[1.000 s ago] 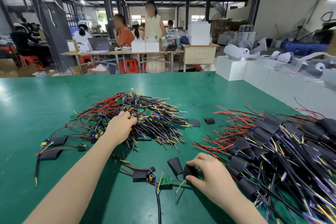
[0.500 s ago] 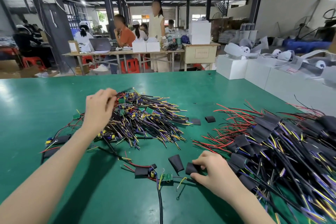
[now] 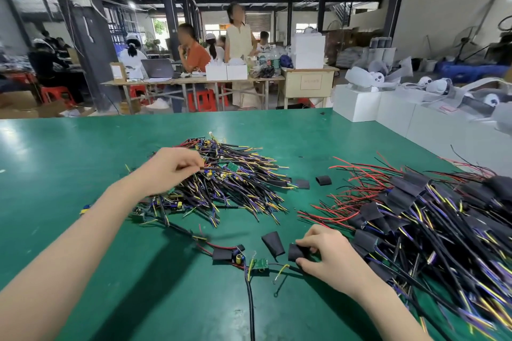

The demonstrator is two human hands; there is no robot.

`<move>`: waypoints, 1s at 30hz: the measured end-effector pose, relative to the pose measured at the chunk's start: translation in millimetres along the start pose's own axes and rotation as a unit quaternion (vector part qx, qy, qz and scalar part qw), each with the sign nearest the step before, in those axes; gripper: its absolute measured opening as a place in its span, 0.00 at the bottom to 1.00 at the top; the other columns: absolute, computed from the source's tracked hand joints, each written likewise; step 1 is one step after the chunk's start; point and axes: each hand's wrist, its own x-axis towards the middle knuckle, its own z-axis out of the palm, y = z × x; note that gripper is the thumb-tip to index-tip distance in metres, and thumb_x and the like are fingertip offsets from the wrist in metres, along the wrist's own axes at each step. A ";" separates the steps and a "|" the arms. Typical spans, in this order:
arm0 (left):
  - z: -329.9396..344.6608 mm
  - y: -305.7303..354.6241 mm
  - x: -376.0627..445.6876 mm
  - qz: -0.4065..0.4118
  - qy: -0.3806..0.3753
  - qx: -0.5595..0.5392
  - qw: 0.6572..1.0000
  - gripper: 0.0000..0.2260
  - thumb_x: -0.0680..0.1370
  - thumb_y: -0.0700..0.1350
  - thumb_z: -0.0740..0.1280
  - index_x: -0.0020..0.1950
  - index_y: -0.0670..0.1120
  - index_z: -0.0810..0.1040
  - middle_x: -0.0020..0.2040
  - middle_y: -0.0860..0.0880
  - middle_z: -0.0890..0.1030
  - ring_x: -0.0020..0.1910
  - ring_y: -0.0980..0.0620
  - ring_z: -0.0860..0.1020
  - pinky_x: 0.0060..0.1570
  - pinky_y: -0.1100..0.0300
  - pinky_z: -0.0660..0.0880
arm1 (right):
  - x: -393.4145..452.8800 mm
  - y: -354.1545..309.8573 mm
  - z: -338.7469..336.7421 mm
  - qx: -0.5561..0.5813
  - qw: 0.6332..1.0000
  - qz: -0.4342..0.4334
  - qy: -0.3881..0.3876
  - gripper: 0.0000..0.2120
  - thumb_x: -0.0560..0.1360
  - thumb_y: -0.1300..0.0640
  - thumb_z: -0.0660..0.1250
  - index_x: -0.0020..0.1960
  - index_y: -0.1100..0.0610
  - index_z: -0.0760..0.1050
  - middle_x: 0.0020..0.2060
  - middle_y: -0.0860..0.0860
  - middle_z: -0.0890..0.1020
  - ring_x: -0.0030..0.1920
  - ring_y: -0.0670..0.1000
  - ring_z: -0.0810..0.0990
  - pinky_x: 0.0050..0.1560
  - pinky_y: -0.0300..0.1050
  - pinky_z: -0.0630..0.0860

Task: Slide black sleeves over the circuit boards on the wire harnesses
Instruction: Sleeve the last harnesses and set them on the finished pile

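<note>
On the green table lies a middle pile of bare wire harnesses with small green circuit boards. My left hand is on that pile and pinches a black wire of one harness. My right hand grips a flat black sleeve near the table's front. Beside it lies a second loose black sleeve. One harness with a green board and a sleeved board lies in front of me. A big pile of sleeved harnesses fills the right.
Two more loose sleeves lie between the piles. White boxes stand off the table's right edge. People sit and stand at tables far behind. Bare green tabletop stretches to the left and near me.
My left hand went up to the far left of the bare pile, then came back to the pile's middle and pinched a wire. My right hand stayed on its sleeve.
</note>
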 end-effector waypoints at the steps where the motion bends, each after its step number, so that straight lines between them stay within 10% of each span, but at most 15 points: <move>1: 0.9 1.5 0.5 0.014 0.072 0.000 0.997 0.06 0.78 0.35 0.66 0.51 0.43 0.81 0.47 0.49 0.82 0.44 0.55 0.78 0.55 0.61 0.75 | -0.2 0.3 -0.3 0.001 1.000 -0.003 0.001 0.16 0.71 0.47 0.68 0.56 0.51 0.81 0.46 0.44 0.75 0.43 0.44 0.71 0.50 0.40 0.72; 4: -4.7 13.8 2.1 0.024 0.316 -0.028 0.948 0.06 0.79 0.35 0.64 0.54 0.41 0.78 0.47 0.49 0.79 0.44 0.56 0.75 0.50 0.73 0.71 | 0.1 1.3 -0.2 -0.001 1.000 -0.012 0.007 0.16 0.71 0.47 0.68 0.57 0.50 0.81 0.46 0.44 0.75 0.42 0.44 0.71 0.49 0.39 0.71; 8: 10.5 26.2 -4.2 0.087 0.084 0.047 0.992 0.03 0.78 0.33 0.65 0.50 0.36 0.78 0.42 0.44 0.79 0.41 0.46 0.76 0.48 0.52 0.74 | 0.0 0.0 0.1 0.014 1.000 -0.016 0.010 0.12 0.70 0.50 0.70 0.53 0.50 0.82 0.44 0.45 0.76 0.40 0.43 0.71 0.47 0.39 0.71; 13: -24.1 37.6 -5.0 0.091 0.430 -0.082 0.894 0.05 0.81 0.39 0.60 0.54 0.45 0.74 0.44 0.43 0.79 0.43 0.47 0.77 0.46 0.56 0.74 | 1.6 -0.5 0.9 0.020 0.999 -0.027 0.018 0.12 0.70 0.50 0.71 0.53 0.50 0.81 0.44 0.45 0.76 0.39 0.42 0.71 0.47 0.39 0.72; 18: -39.5 41.4 6.2 0.109 0.279 0.022 0.954 0.06 0.80 0.35 0.62 0.56 0.39 0.75 0.46 0.42 0.81 0.44 0.45 0.81 0.53 0.47 0.77 | 0.3 0.4 0.8 0.018 0.999 -0.026 0.017 0.14 0.71 0.50 0.71 0.55 0.50 0.81 0.44 0.42 0.74 0.41 0.42 0.71 0.49 0.37 0.71; 26: -69.9 61.6 10.7 0.138 0.434 -0.168 0.875 0.07 0.84 0.43 0.56 0.51 0.56 0.67 0.40 0.56 0.76 0.34 0.57 0.77 0.36 0.58 0.73 | 0.7 1.3 -0.5 0.003 1.000 -0.023 0.010 0.14 0.71 0.49 0.70 0.56 0.51 0.80 0.45 0.44 0.75 0.43 0.45 0.73 0.50 0.40 0.71; 30: -60.4 79.1 -6.0 0.109 0.265 -0.255 0.923 0.09 0.77 0.43 0.63 0.48 0.57 0.78 0.34 0.53 0.76 0.28 0.58 0.69 0.27 0.65 0.66 | 1.1 -0.8 -4.1 -0.001 0.999 -0.005 0.034 0.12 0.71 0.51 0.71 0.52 0.54 0.80 0.43 0.49 0.77 0.46 0.51 0.76 0.50 0.47 0.73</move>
